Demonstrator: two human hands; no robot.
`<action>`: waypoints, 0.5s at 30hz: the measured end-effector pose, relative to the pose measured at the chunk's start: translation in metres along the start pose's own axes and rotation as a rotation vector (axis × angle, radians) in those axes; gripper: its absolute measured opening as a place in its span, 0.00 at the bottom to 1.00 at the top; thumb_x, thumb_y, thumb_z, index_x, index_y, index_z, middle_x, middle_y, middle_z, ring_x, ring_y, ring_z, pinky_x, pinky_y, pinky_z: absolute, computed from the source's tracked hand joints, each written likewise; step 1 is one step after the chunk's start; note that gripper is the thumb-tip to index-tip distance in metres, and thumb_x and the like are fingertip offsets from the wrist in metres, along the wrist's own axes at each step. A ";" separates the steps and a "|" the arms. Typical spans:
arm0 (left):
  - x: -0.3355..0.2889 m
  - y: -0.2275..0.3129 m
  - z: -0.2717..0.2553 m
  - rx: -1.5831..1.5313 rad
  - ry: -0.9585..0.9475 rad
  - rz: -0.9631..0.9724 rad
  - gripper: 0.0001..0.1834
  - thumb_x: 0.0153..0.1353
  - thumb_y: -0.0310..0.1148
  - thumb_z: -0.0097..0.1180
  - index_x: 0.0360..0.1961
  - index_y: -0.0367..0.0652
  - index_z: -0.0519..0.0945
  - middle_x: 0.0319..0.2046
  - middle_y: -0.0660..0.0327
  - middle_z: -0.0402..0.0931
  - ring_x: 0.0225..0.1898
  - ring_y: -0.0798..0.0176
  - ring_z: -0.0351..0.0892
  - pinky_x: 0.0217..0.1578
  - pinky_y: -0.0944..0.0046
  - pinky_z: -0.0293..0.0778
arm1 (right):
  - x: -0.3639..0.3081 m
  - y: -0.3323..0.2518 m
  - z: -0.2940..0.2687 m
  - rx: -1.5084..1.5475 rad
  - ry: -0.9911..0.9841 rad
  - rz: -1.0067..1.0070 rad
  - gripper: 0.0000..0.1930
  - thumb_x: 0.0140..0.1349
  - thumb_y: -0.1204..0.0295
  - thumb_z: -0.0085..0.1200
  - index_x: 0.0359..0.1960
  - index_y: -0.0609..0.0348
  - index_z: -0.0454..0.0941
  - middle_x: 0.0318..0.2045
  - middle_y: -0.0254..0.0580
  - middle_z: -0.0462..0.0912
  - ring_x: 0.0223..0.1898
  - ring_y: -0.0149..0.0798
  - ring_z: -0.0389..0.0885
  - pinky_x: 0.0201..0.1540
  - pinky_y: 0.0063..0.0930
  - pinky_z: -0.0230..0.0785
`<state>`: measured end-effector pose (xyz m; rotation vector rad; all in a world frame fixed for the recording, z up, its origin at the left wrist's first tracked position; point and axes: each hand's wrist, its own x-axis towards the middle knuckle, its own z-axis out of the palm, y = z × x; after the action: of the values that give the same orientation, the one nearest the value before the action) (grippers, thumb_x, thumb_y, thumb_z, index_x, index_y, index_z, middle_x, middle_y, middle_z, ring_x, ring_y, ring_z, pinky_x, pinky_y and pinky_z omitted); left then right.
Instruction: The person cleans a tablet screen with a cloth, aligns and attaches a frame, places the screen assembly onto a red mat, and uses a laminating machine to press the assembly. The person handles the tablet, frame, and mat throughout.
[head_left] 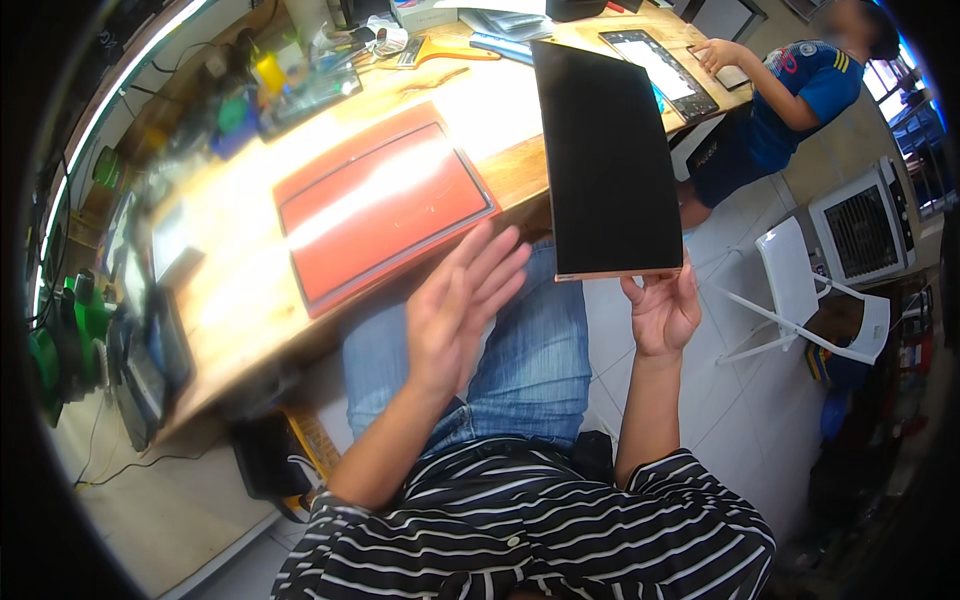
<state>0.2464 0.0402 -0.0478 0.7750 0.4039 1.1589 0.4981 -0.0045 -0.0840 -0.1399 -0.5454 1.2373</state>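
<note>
In my right hand (662, 312) is a thin black display panel (610, 165), gripped at its near edge, where a narrow copper-coloured strip runs. The panel is held up off the bench, its dark face toward me. My left hand (460, 310) is raised above my lap with fingers stretched out, touching nothing. Just beyond it, at the bench's near edge, lies a red, laptop-like shell (385, 205) with a dark line around its border and a bright glare across it.
The wooden bench (215, 330) carries a brush with an orange handle (455, 50), blurred tools and bottles (265, 75), and an opened tablet-like device (665, 75). At the right a person (800, 90) in blue works at the bench. A white folding chair (790, 270) and an air cooler (862, 225) stand behind.
</note>
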 end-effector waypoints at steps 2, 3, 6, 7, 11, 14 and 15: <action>0.024 -0.007 0.006 -0.171 -0.045 -0.071 0.34 0.76 0.48 0.37 0.73 0.35 0.52 0.69 0.38 0.56 0.69 0.42 0.63 0.67 0.47 0.63 | -0.010 -0.004 0.011 -0.029 0.009 -0.012 0.24 0.72 0.69 0.45 0.64 0.72 0.61 0.55 0.67 0.75 0.56 0.59 0.79 0.53 0.62 0.77; 0.032 -0.007 0.010 -0.230 -0.106 -0.063 0.36 0.75 0.50 0.37 0.73 0.36 0.51 0.70 0.39 0.56 0.68 0.43 0.63 0.66 0.47 0.63 | -0.014 -0.006 0.015 -0.022 -0.026 -0.001 0.24 0.72 0.69 0.45 0.64 0.73 0.60 0.55 0.68 0.75 0.55 0.60 0.79 0.53 0.63 0.77; 0.042 -0.007 0.025 -0.322 -0.203 -0.106 0.38 0.74 0.58 0.34 0.74 0.42 0.51 0.70 0.48 0.59 0.66 0.49 0.67 0.63 0.47 0.65 | -0.030 -0.017 0.026 -0.041 -0.087 0.021 0.25 0.72 0.70 0.46 0.63 0.76 0.59 0.55 0.71 0.74 0.53 0.62 0.80 0.52 0.65 0.76; 0.042 -0.006 0.030 -0.347 -0.222 -0.112 0.38 0.74 0.57 0.33 0.74 0.43 0.52 0.69 0.49 0.60 0.66 0.50 0.67 0.63 0.47 0.65 | -0.036 -0.020 0.029 -0.046 -0.097 0.032 0.25 0.71 0.70 0.46 0.63 0.77 0.58 0.55 0.71 0.74 0.53 0.62 0.81 0.51 0.66 0.75; 0.039 -0.001 0.040 -0.484 -0.259 -0.107 0.34 0.75 0.56 0.33 0.74 0.48 0.55 0.66 0.54 0.66 0.65 0.53 0.68 0.63 0.51 0.68 | -0.055 -0.030 0.035 -0.027 -0.092 0.044 0.27 0.70 0.71 0.47 0.63 0.81 0.57 0.55 0.71 0.74 0.54 0.61 0.80 0.54 0.62 0.75; 0.045 0.003 0.040 -0.603 -0.283 -0.037 0.32 0.76 0.54 0.33 0.74 0.51 0.54 0.67 0.55 0.64 0.66 0.54 0.66 0.64 0.53 0.67 | -0.064 -0.034 0.036 0.042 -0.092 -0.024 0.27 0.70 0.71 0.48 0.63 0.83 0.59 0.55 0.71 0.75 0.56 0.58 0.80 0.58 0.54 0.75; 0.047 0.004 0.039 -0.601 -0.260 -0.027 0.31 0.76 0.52 0.33 0.74 0.51 0.54 0.68 0.55 0.63 0.67 0.54 0.65 0.65 0.53 0.66 | -0.066 -0.035 0.037 0.045 -0.094 -0.017 0.27 0.70 0.71 0.48 0.63 0.83 0.59 0.55 0.70 0.75 0.56 0.58 0.79 0.59 0.51 0.74</action>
<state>0.2864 0.0719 -0.0137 0.3798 -0.1524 1.0577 0.4964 -0.0840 -0.0595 -0.0394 -0.5983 1.2432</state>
